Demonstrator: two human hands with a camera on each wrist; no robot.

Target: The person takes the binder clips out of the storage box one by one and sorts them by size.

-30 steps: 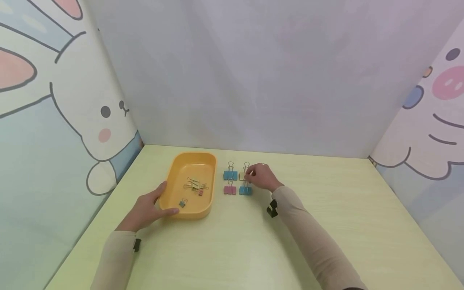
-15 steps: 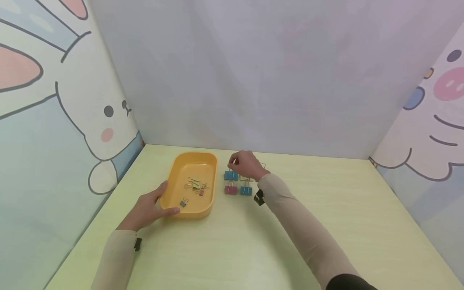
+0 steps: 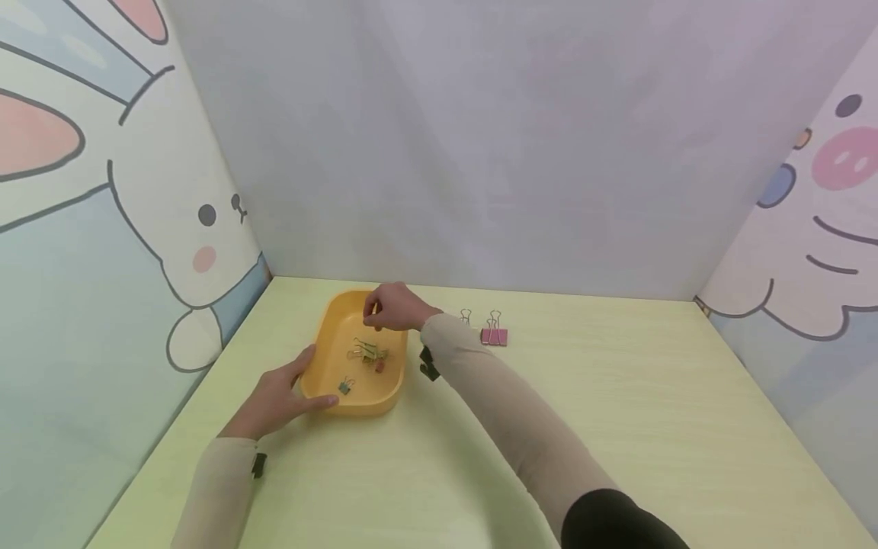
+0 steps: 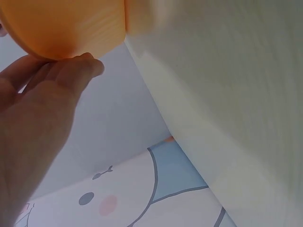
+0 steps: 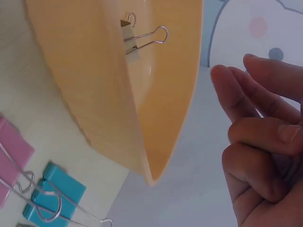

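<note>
A yellow-orange tray (image 3: pixel 329 320) lies on the table. My left hand (image 3: pixel 274 400) grips its near left corner, thumb along the near rim and fingers at the left side. In the left wrist view, fingers (image 4: pixel 71 71) rest against the tray wall. Over the tray's far right part hovers my right hand (image 3: pixel 396 306); in the right wrist view its thumb and index finger are apart, with nothing between them. Several small binder clips (image 3: pixel 369 352) lie inside the tray. A pale yellow binder clip (image 5: pixel 129 40) with silver handles shows past the tray rim in that view.
Right of the tray stand larger binder clips: a pink clip (image 3: pixel 495 337) beyond the right sleeve (image 3: pixel 507 396), plus a blue clip (image 5: pixel 61 189) and another pink one in the right wrist view. The sleeve hides part of this group. Cartoon-printed walls border the table.
My right hand has moved left from the standing clips to above the tray, and the pile inside looks slightly fuller. My left hand stays on the tray corner.
</note>
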